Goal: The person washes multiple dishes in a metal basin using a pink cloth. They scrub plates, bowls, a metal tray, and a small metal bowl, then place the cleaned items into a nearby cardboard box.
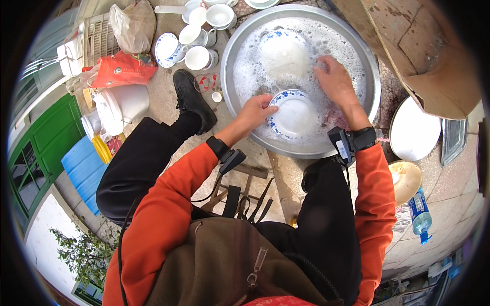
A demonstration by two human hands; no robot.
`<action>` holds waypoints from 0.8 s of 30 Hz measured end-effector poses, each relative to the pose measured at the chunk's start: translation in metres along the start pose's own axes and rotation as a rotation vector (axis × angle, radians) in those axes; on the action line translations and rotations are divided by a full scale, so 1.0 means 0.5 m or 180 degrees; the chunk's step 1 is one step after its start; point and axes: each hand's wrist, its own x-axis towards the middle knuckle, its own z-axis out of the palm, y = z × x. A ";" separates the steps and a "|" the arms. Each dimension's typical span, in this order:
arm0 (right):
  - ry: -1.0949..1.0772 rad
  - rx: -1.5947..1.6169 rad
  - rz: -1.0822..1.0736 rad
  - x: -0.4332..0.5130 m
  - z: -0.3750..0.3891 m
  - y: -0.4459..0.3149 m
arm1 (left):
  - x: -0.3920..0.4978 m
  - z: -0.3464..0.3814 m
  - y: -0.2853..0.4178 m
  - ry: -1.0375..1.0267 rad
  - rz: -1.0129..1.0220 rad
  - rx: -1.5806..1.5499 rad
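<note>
A large round metal basin (226, 76) of foamy water stands on the ground before me. My left hand (255, 111) grips the left rim of a white plate with a blue patterned border (293, 114), thumb on top, at the basin's near side. My right hand (335, 78) hovers over or touches the suds at the right, its fingers bent; whether anything is in them cannot be made out. Beyond the held plate, a second blue-rimmed dish (285, 51) lies partly under the foam. Something pinkish (336, 116) shows in the water beneath my right wrist.
Left of the basin stand several white cups (198, 58), a blue-patterned bowl (165, 48) and a small white cap (217, 96). A cardboard box (436, 88) leans in at the right, near a white oval dish (415, 128), a beige lid (405, 181) and a plastic bottle (421, 216).
</note>
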 end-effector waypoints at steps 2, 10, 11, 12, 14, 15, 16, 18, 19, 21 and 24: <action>-0.0032 -0.0016 0.0030 0.003 0.002 0.001 | 0.008 -0.008 0.010 0.0076 0.0225 0.0927; -0.0018 0.0104 0.0060 0.017 0.011 0.009 | 0.109 -0.094 0.038 0.2292 0.1832 0.2267; -0.0009 0.0092 0.0065 0.018 0.012 0.009 | 0.126 -0.099 0.038 0.2119 0.1556 0.1760; -0.0012 0.0203 0.0099 0.019 0.013 0.008 | 0.143 -0.100 0.039 0.1927 0.1223 0.1215; -0.0020 0.0399 0.0238 0.018 0.011 0.004 | 0.158 -0.103 0.040 0.1651 0.0805 0.0701; -0.0076 0.0574 0.0288 0.017 0.008 0.000 | 0.160 -0.104 0.043 0.1580 0.0717 0.0733; -0.0139 0.0720 0.0389 0.015 0.004 -0.004 | 0.159 -0.103 0.048 0.1508 0.0629 0.0766; -0.0301 0.1042 0.0607 0.011 -0.006 -0.015 | 0.149 -0.098 0.062 0.1576 0.0490 0.0565; -0.0400 0.1212 0.0725 0.009 -0.011 -0.021 | 0.143 -0.095 0.071 0.1595 0.0369 0.0399; -0.0472 0.1299 0.0743 0.006 -0.018 -0.032 | 0.129 -0.090 0.088 0.1528 0.0199 0.0193; -0.0469 0.1175 0.0472 0.004 -0.021 -0.040 | 0.108 -0.082 0.105 0.1625 0.0113 0.0004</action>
